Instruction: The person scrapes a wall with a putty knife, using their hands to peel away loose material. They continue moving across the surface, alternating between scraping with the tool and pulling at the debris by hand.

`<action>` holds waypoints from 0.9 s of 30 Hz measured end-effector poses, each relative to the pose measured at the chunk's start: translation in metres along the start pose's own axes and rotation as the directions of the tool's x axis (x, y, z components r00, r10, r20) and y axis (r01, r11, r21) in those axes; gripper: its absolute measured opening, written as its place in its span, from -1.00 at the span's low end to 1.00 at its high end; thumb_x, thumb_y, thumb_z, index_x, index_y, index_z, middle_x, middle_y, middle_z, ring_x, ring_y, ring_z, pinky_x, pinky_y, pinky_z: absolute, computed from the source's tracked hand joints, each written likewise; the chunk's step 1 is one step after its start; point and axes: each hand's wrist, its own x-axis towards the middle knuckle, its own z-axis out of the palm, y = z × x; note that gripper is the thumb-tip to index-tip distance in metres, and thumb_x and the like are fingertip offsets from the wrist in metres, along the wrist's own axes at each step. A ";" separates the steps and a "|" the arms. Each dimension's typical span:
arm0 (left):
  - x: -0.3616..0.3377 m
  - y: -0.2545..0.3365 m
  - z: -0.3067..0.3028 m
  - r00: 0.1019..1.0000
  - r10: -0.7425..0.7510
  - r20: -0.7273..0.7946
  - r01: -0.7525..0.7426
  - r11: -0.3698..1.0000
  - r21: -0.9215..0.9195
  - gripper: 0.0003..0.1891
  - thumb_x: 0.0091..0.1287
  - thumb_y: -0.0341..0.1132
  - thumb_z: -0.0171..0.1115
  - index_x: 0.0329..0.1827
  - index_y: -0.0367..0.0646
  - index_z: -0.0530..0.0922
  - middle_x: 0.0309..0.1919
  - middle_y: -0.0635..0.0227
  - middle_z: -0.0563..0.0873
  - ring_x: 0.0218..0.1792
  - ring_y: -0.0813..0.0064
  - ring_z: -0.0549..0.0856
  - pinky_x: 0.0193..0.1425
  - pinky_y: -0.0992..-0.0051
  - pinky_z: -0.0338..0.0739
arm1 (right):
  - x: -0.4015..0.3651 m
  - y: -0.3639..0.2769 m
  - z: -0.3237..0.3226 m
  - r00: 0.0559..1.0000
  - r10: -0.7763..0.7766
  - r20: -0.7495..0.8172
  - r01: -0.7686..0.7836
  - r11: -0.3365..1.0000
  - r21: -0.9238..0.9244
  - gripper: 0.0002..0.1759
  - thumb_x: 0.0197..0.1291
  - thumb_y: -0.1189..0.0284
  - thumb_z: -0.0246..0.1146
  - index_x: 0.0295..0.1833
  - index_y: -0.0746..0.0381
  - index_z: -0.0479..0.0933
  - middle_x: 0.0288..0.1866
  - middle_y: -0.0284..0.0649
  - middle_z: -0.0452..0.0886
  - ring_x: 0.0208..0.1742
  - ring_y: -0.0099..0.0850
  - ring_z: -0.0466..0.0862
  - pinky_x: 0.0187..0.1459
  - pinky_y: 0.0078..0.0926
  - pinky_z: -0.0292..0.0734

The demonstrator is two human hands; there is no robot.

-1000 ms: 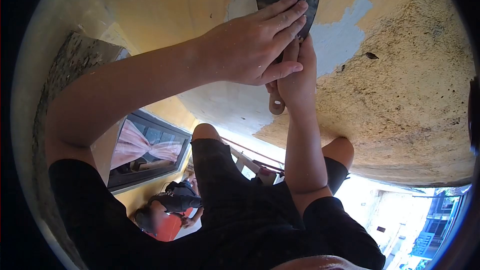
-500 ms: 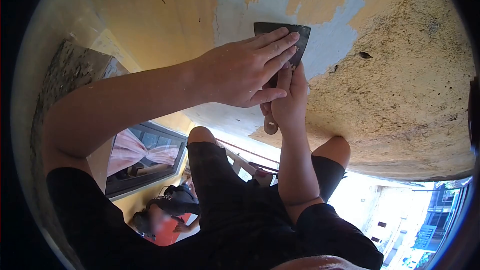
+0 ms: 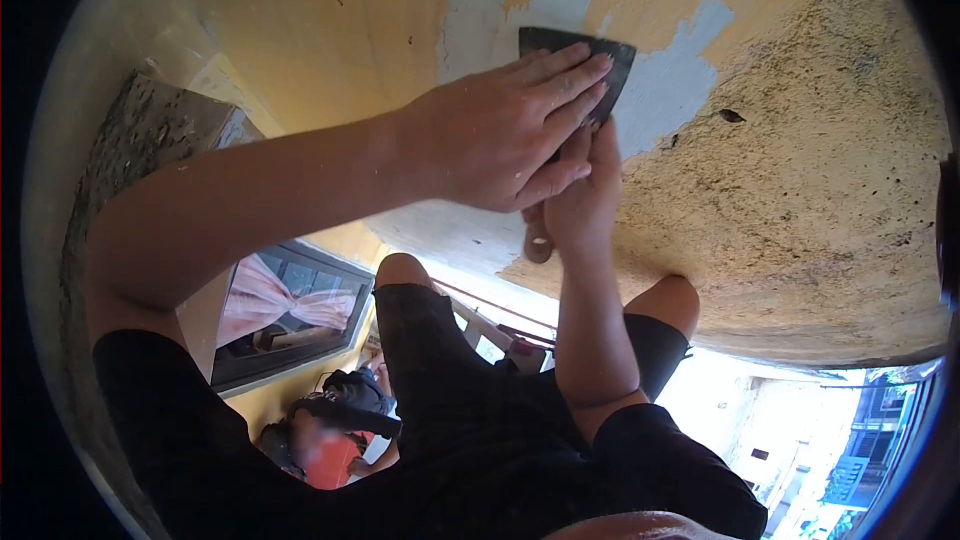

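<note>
A dark metal scraper [image 3: 622,68] lies with its wide blade against the wall, on a bare pale patch [image 3: 672,75] where the yellow paint is gone. My right hand [image 3: 588,205] is wrapped round its handle, whose holed end [image 3: 538,248] sticks out below. From the left, my left hand [image 3: 510,135] reaches across, its fingers stretched out flat on the blade. Its thumb rests by my right hand's fingers. Most of the handle is hidden behind both hands.
Yellow paint [image 3: 390,0] covers the wall at upper left, and rough, pitted plaster [image 3: 800,160] spreads to the right. A stone-like ledge [image 3: 190,125] juts out at left. Below it are a window with a pink curtain [image 3: 262,295] and another person [image 3: 345,405] near a red surface [image 3: 332,462].
Both hands and the scraper have slid slightly upward along the wall. My view has shifted a little, and the other person's head and arm have moved slightly.
</note>
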 end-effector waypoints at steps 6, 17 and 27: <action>-0.004 0.009 0.009 0.999 -0.027 0.044 0.025 0.999 0.047 -0.35 0.44 -0.01 0.11 0.20 -0.61 0.49 0.31 -0.28 0.45 0.40 -0.11 0.41 0.50 0.12 0.28 | 0.001 0.038 0.011 0.971 -0.237 -0.024 0.237 0.971 -0.006 -0.62 0.55 0.37 -0.08 0.33 0.35 0.24 0.05 -0.08 0.58 0.06 -0.36 0.60 0.04 -0.44 0.51; -0.005 -0.007 0.006 0.999 0.005 0.044 -0.005 1.000 -0.006 -0.42 0.44 -0.07 0.11 0.23 -0.50 0.52 0.35 -0.12 0.47 0.44 0.05 0.39 0.53 0.23 0.27 | 0.006 0.039 0.021 0.967 -0.229 -0.111 0.206 0.961 -0.186 -0.66 0.52 0.36 -0.08 0.25 0.32 0.28 -0.04 -0.11 0.56 -0.14 -0.40 0.63 -0.19 -0.47 0.58; -0.004 -0.008 0.004 0.999 0.010 0.052 -0.011 1.000 0.003 -0.42 0.47 -0.06 0.09 0.26 -0.50 0.49 0.38 -0.09 0.45 0.46 0.08 0.37 0.55 0.25 0.24 | 0.003 0.031 0.020 0.993 0.023 -0.112 -0.018 0.999 0.049 -0.64 0.36 0.43 0.15 0.17 0.40 0.41 0.10 -0.11 0.45 0.07 -0.33 0.55 -0.01 -0.36 0.56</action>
